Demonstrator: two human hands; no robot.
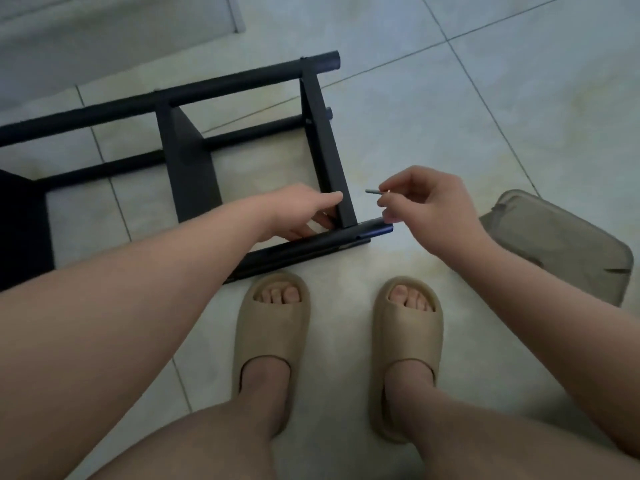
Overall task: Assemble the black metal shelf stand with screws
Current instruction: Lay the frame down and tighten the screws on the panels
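A black stand (187, 140) is laid on its side on a tiled floor (450, 116). Its end panel (329, 157) is gripped by the left hand (301, 216). A screw (373, 191) is pinched in the right hand (426, 206), just beside that panel.

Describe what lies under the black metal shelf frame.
Visible through the black metal shelf frame: pale tiled floor. Hidden: floor beneath its bars, and the left hand's fingertips behind its end panel.
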